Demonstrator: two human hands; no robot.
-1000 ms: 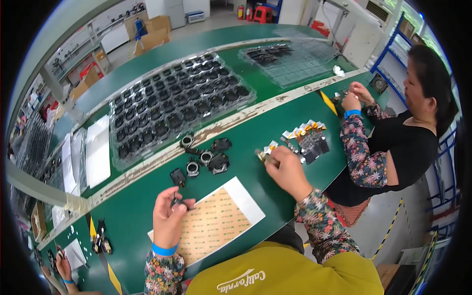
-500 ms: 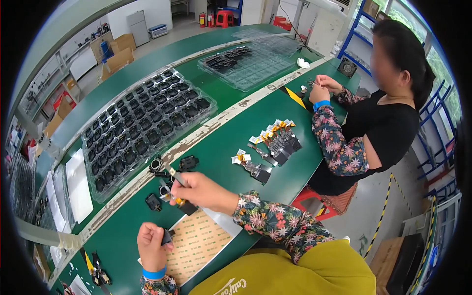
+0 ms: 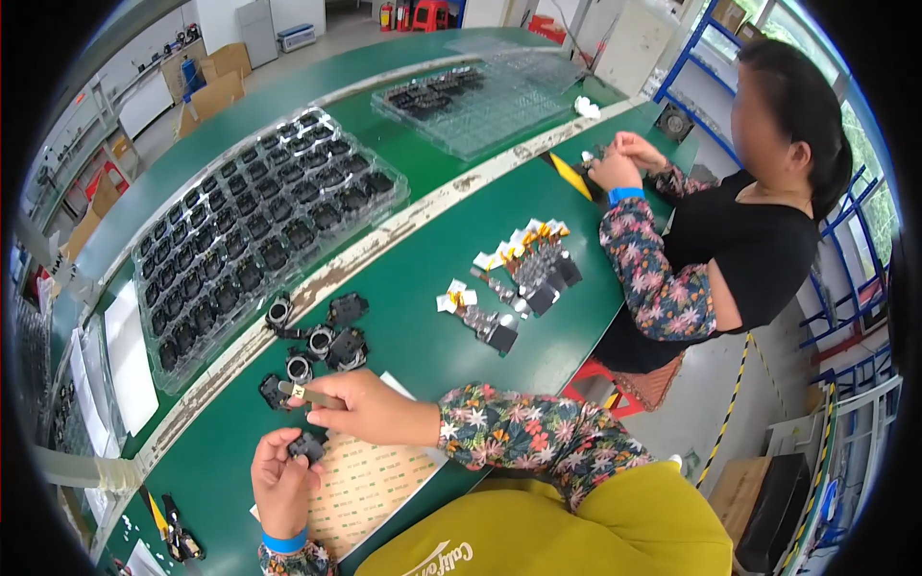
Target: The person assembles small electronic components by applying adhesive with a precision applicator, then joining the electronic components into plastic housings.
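Observation:
My left hand (image 3: 280, 480) pinches a small black plastic part (image 3: 307, 446) between thumb and fingers, just above the near-left corner of a beige printed sheet (image 3: 384, 485). Beside it, my right hand (image 3: 370, 408) is closed around slim grey metal tweezers (image 3: 319, 396); their broad, pale end points left, over a black housing (image 3: 274, 391) lying on the table. Just beyond that hand lie several black housings (image 3: 347, 350), some with a silvery ring (image 3: 299, 366). The inside of my right palm is hidden.
A clear tray (image 3: 401, 188) of black parts stands at the far left, and another clear tray (image 3: 499, 125) lies farther back. Modules with white tags (image 3: 499, 331) are spread to the right. A co-worker (image 3: 749, 240) sits at right, hands over small parts. Cutters (image 3: 181, 540) lie near left.
My right hand has come nearer and left, tweezers now almost level. My left hand has raised and turned the black part. The orange strip below my right hand no longer shows. The view has shifted slightly.

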